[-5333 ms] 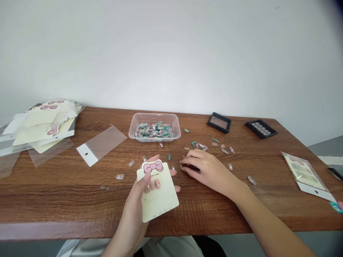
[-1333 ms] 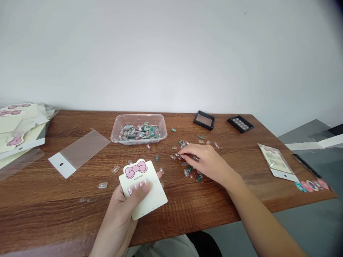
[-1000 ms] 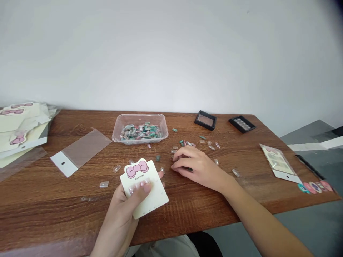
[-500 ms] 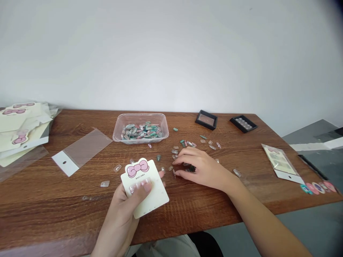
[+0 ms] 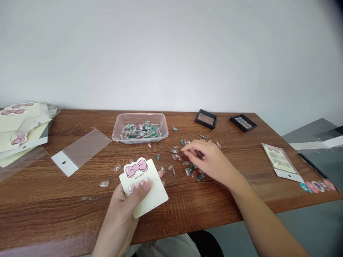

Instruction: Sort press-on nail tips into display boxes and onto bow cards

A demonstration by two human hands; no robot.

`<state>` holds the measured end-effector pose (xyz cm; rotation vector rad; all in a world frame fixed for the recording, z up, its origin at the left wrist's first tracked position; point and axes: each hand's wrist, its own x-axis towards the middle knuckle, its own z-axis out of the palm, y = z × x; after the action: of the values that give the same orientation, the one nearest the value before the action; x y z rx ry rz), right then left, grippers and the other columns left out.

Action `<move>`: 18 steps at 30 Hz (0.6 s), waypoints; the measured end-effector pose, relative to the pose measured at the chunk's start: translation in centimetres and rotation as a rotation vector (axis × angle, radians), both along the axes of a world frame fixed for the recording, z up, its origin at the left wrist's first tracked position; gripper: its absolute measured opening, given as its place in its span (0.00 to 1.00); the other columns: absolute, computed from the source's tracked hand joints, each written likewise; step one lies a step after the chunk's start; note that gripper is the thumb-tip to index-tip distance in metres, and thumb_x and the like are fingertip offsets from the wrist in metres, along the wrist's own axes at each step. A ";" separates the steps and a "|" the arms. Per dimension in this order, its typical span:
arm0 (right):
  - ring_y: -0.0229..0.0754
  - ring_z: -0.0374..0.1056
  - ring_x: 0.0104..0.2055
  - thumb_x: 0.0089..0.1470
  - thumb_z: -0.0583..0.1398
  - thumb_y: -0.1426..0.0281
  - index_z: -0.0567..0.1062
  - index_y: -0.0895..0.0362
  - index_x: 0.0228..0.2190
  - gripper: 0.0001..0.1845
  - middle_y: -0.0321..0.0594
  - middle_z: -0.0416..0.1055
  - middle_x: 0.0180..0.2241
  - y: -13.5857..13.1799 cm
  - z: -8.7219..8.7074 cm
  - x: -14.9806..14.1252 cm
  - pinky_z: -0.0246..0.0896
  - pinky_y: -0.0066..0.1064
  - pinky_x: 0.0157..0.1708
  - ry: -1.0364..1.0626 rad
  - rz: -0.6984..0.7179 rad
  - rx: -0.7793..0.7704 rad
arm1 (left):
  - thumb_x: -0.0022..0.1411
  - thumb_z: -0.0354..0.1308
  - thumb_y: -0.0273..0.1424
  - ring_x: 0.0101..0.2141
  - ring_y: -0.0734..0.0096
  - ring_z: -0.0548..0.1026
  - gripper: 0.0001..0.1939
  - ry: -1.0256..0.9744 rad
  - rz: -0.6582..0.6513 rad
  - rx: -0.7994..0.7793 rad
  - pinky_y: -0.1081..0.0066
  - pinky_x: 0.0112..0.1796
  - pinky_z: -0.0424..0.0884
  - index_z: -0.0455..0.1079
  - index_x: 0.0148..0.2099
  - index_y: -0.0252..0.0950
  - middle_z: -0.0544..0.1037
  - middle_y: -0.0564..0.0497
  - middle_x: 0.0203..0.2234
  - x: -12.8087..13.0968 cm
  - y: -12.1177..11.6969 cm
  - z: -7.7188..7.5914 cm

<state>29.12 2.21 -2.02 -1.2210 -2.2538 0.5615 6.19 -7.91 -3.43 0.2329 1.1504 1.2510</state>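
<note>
Gripping a cream backing card (image 5: 150, 196) with a pink bow printed at its top, the left hand (image 5: 119, 217) is clamping it from below, its thumb lying across a row of pale press-on nails fixed to the card while fingertips are showing past the card's right edge. The right hand (image 5: 210, 160) is hovering with its fingers bunched and half curled, close above loose press-on nails (image 5: 187, 172) scattered over the wooden worktop (image 5: 66, 214). Whether those fingers are pinching a nail cannot be told from this view.

More nails are lying singly to the left of the card, and a clear plastic tub (image 5: 140, 114) is standing beyond both hands, heaped with green, pink and silvery nails. A clear bag with a white punched header (image 5: 80, 151) is lying flat left of the tub, beside a loose stack of cards and bags (image 5: 24, 125). Two black display boxes (image 5: 205, 119) (image 5: 243, 122) are sitting near the far edge, and a bagged card (image 5: 281, 162) is lying at the right, just beside a row of round stickers (image 5: 316, 186).
</note>
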 end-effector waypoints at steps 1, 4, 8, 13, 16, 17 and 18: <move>0.36 0.64 0.28 0.62 0.58 0.76 0.78 0.53 0.38 0.09 0.32 0.69 0.28 0.1 0.2 0.3 0.59 0.29 0.31 0.031 -0.057 0.015 | 0.50 0.76 0.34 0.41 0.59 0.85 0.37 -0.003 0.001 -0.001 0.74 0.39 0.80 0.71 0.61 0.33 0.84 0.39 0.47 0.0 0.0 0.0; 0.37 0.64 0.29 0.59 0.58 0.77 0.78 0.52 0.38 0.11 0.33 0.68 0.28 0.3 0.6 1.1 0.59 0.29 0.30 0.096 -0.204 0.070 | 0.50 0.76 0.34 0.42 0.57 0.84 0.37 0.005 0.002 -0.007 0.74 0.38 0.80 0.73 0.61 0.34 0.84 0.39 0.47 0.0 0.0 0.1; 0.38 0.67 0.31 0.62 0.58 0.71 0.78 0.52 0.40 0.08 0.34 0.74 0.32 0.3 1.3 2.0 0.61 0.30 0.31 0.031 -0.268 0.003 | 0.47 0.77 0.36 0.44 0.50 0.84 0.39 0.047 0.005 -0.021 0.72 0.34 0.80 0.73 0.61 0.34 0.84 0.38 0.47 0.1 -0.1 0.2; 0.39 0.70 0.30 0.64 0.58 0.66 0.78 0.51 0.38 0.08 0.33 0.77 0.32 0.0 2.1 2.9 0.62 0.31 0.30 -0.167 -0.126 -0.217 | 0.45 0.78 0.37 0.41 0.51 0.85 0.41 0.074 0.016 -0.025 0.73 0.32 0.80 0.72 0.61 0.33 0.85 0.38 0.44 0.2 -0.1 0.3; 0.39 0.70 0.26 0.66 0.55 0.64 0.77 0.50 0.37 0.11 0.32 0.77 0.30 -0.1 2.2 3.5 0.62 0.32 0.28 -0.187 -0.161 -0.272 | 0.44 0.79 0.37 0.41 0.49 0.85 0.41 0.090 0.019 -0.039 0.71 0.32 0.80 0.73 0.60 0.33 0.85 0.38 0.43 0.2 -0.2 0.1; 0.39 0.70 0.25 0.66 0.55 0.64 0.77 0.50 0.36 0.11 0.32 0.77 0.30 -0.1 2.2 3.7 0.62 0.32 0.29 -0.196 -0.190 -0.268 | 0.43 0.79 0.37 0.41 0.49 0.85 0.41 0.092 0.019 -0.044 0.71 0.32 0.81 0.74 0.59 0.33 0.85 0.38 0.43 0.2 -0.2 0.1; 0.40 0.70 0.26 0.66 0.54 0.64 0.77 0.51 0.36 0.12 0.33 0.77 0.30 0.0 2.2 3.9 0.62 0.33 0.29 -0.212 -0.219 -0.249 | 0.43 0.79 0.37 0.41 0.48 0.85 0.39 0.090 0.021 -0.047 0.70 0.33 0.81 0.75 0.58 0.33 0.85 0.38 0.43 0.2 -0.2 0.1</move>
<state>33.03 2.19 0.20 -1.6992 -2.2274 0.6692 6.36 -8.07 -3.35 0.2447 1.2614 1.2413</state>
